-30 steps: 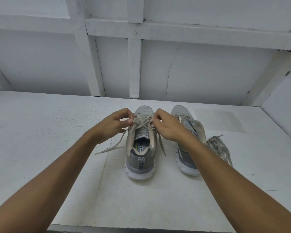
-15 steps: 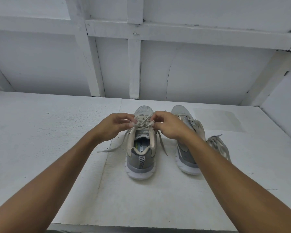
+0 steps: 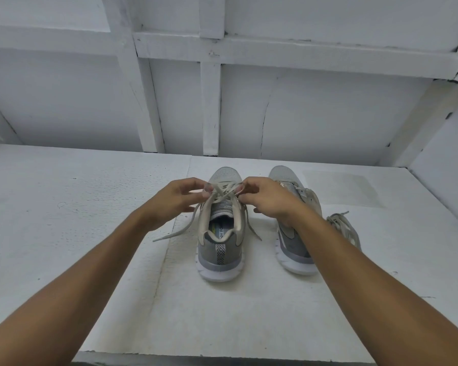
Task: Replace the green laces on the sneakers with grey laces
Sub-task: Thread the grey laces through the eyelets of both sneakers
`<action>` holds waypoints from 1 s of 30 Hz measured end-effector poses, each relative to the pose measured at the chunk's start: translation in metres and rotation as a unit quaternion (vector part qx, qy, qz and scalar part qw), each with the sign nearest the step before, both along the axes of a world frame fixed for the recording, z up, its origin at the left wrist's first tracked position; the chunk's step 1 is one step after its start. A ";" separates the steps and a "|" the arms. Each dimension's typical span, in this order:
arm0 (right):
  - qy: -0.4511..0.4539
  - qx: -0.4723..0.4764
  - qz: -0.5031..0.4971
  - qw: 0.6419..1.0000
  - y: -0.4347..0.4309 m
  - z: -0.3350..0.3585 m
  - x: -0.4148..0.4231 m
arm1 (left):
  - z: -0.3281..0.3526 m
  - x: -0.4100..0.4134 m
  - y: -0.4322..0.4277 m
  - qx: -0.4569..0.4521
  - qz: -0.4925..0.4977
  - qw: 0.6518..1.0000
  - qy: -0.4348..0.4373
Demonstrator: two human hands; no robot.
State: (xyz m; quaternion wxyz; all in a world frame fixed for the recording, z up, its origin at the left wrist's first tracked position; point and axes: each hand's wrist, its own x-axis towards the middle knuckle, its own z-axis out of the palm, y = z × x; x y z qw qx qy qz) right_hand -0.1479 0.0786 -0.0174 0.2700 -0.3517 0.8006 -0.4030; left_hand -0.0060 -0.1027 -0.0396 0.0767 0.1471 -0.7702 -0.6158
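Two grey sneakers stand side by side, heels toward me. The left sneaker (image 3: 221,247) has a pale grey lace (image 3: 224,192) threaded through it, with loose ends trailing down both sides. My left hand (image 3: 177,198) pinches the lace at the shoe's left side. My right hand (image 3: 266,198) pinches it at the right side, over the upper eyelets. The right sneaker (image 3: 291,249) is partly hidden behind my right forearm. A loose bundle of pale laces (image 3: 343,227) lies just right of it.
The shoes sit on a white table (image 3: 90,220) whose front edge is near me. A white wall with wooden battens (image 3: 210,101) rises right behind the shoes, and a slanted white panel (image 3: 444,165) closes in the far right.
Both hands have shifted slightly forward toward the toe of the left sneaker, and the lace between them has been drawn tighter. The shoes have stayed put.
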 end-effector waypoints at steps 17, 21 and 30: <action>0.004 0.017 -0.023 1.000 0.000 0.002 0.003 | -0.004 0.000 -0.001 -0.014 0.016 1.000 -0.022; 0.004 0.003 -0.043 0.999 -0.003 0.000 0.006 | -0.001 -0.003 0.007 -0.016 0.046 0.999 0.007; -0.022 0.050 -0.059 0.997 -0.008 0.004 0.006 | 0.003 0.000 0.010 0.123 0.033 0.991 0.044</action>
